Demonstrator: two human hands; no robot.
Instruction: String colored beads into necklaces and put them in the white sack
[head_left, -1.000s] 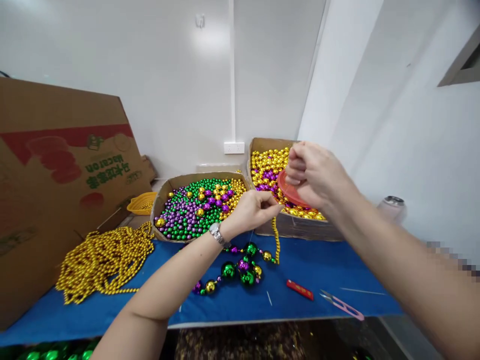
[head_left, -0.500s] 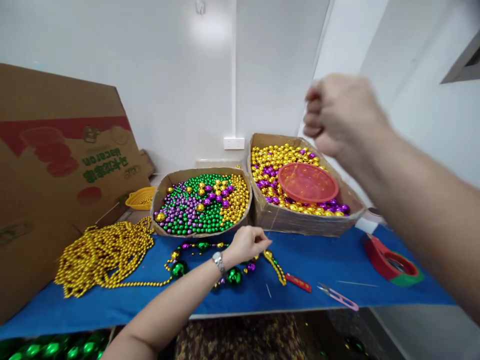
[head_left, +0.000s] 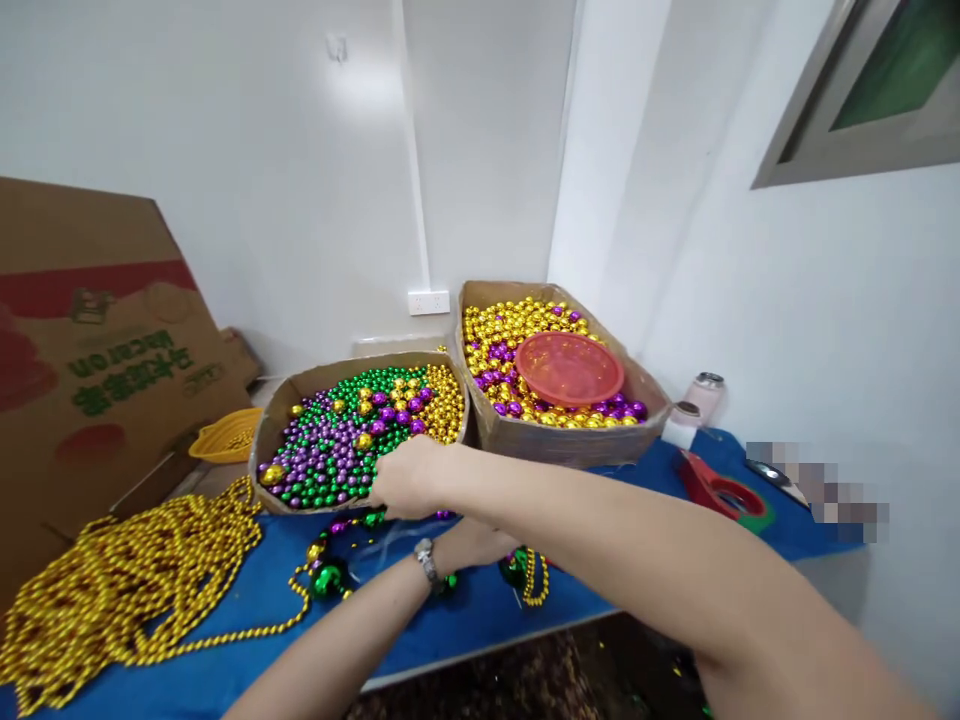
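My right hand (head_left: pixel 415 480) is closed at the front edge of a cardboard box of small green, purple and gold beads (head_left: pixel 330 440). Faint whitish loops, perhaps thread, show just below it. My left hand (head_left: pixel 476 545), with a watch on the wrist, is lower and partly behind my right forearm. Its fingers look drawn together, but what they hold is hidden. Around my left hand lies a bead necklace with large green balls (head_left: pixel 328 580), partly covered by both arms. A short loop of gold beads (head_left: pixel 536 580) hangs at its right end.
A pile of gold bead strands (head_left: pixel 135 580) lies at left before a big carton (head_left: pixel 90 330). At the back, a red basin (head_left: pixel 570 368) rests in a box of larger beads (head_left: pixel 517 330). A red tape dispenser (head_left: pixel 705 485) and cans (head_left: pixel 706 395) stand at right.
My right hand has swung down and left from high at the upper right to the bead box, crossing over my left hand. The view has turned right.
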